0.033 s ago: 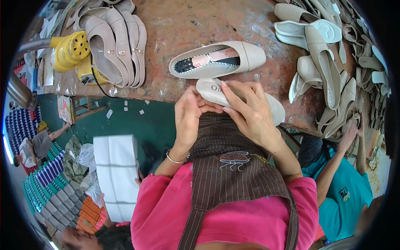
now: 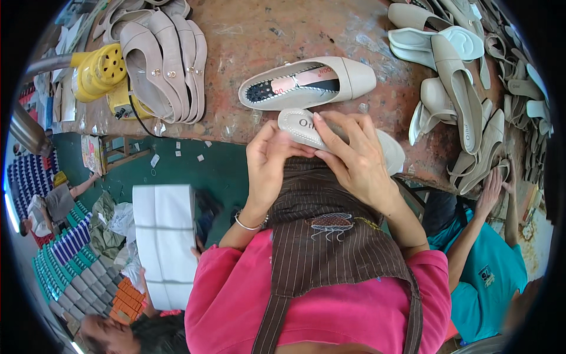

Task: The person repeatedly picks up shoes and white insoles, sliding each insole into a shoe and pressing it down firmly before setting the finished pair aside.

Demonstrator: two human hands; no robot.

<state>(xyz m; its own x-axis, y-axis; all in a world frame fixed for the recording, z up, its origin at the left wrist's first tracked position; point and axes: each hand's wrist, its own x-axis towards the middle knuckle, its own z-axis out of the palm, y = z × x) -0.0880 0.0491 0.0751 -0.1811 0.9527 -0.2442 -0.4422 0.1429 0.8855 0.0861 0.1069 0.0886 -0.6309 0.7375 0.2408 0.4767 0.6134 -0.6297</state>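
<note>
Over the bench's front edge I hold a beige insole (image 2: 389, 152) with stitching along its rim and dark print at its heel. My left hand (image 2: 267, 153) is closed, thumb and fingers pinching the heel's near edge. My right hand (image 2: 358, 152) grips the middle, thumb below and fingers lying across the top, hiding that part. Just beyond lies a beige flat shoe (image 2: 358, 81), toe to the right, with white zigzag stitches and a pinkish, dark lining showing inside.
Several beige shoes (image 2: 156, 71) stand at the left beside a yellow lamp-like tool (image 2: 101, 74). More shoes and insoles (image 2: 451, 97) pile up on the right of the bench (image 2: 247, 35). A co-worker in teal (image 2: 489, 277) sits at right. Behind-left, another person carries a white bundle (image 2: 165, 236).
The person at lower left has shifted slightly, and the white bundle sits a little higher in the picture. My hands and the insole have barely moved.
</note>
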